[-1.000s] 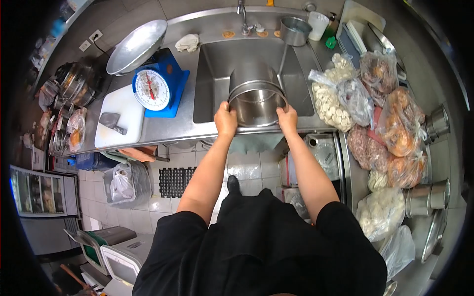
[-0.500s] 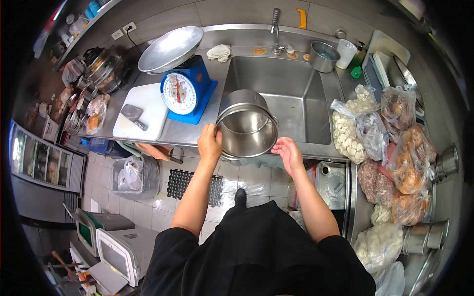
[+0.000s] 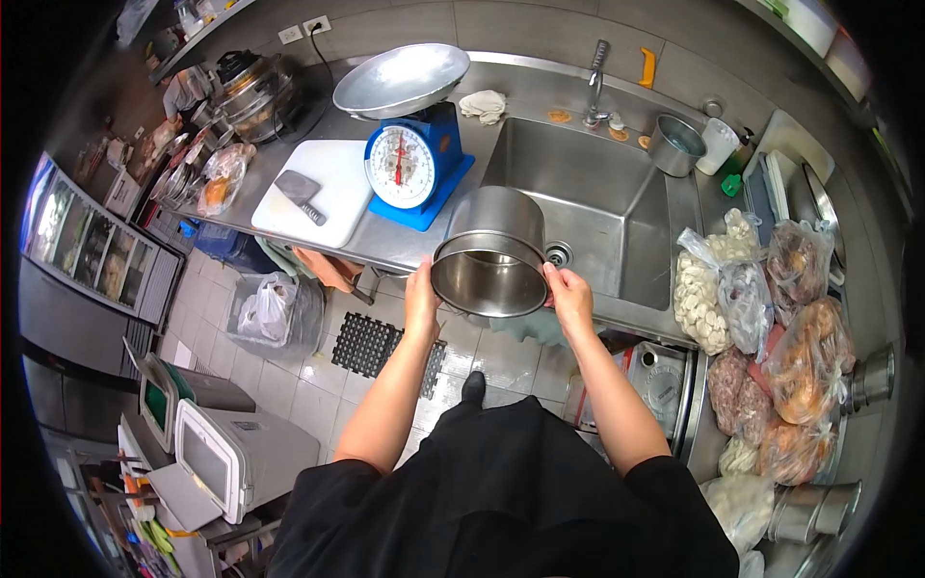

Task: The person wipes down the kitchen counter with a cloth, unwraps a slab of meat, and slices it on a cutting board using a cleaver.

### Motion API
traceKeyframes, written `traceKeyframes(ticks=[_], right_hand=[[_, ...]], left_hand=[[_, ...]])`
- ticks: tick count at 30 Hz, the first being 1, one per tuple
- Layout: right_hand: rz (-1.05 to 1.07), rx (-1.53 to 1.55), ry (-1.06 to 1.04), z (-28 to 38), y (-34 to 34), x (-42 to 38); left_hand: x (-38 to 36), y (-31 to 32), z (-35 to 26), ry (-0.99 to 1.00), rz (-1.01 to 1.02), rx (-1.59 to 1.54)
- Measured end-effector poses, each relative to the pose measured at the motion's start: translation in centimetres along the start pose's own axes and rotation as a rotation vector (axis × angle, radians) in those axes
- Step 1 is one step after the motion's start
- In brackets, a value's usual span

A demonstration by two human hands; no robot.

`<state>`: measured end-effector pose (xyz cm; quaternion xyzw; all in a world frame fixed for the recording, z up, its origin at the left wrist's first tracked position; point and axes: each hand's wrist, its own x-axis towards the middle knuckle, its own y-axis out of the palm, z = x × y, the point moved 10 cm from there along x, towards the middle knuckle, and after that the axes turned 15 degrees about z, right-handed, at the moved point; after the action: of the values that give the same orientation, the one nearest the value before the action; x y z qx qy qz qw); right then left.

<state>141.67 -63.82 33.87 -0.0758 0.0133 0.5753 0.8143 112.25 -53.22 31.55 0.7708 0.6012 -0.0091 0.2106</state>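
A deep stainless steel pot is tipped over the sink's front edge, its open mouth facing me and its shiny inside in sight. My left hand grips the left side of the rim. On the opposite side, my right hand is closed on the rim, thumb uppermost. Behind the pot lies the steel sink, with its drain just right of the pot. To the left stands a blue dial scale carrying a wide metal pan.
A white cutting board with a cleaver lies left of the scale. Near the faucet sits a smaller pot. Bagged food crowds the right counter. Below are a lined bin and a black floor mat.
My right hand has closed on the pot's right rim, where it was loosely open beside it. The pot's mouth has turned more squarely toward me. The camera view has shifted.
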Motion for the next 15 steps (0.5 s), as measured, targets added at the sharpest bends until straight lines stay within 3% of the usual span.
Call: traceKeyframes(ticks=[6, 15], right_hand=[[-0.092, -0.242, 0.024, 0.2, -0.6, -0.7], [-0.067, -0.07, 0.088, -2.2, -0.3, -0.7]], left_hand=[[-1.5, 1.5, 0.1, -0.1, 0.075, -0.12], [-3.0, 1.8, -0.8, -0.06, -0.047, -0.111]])
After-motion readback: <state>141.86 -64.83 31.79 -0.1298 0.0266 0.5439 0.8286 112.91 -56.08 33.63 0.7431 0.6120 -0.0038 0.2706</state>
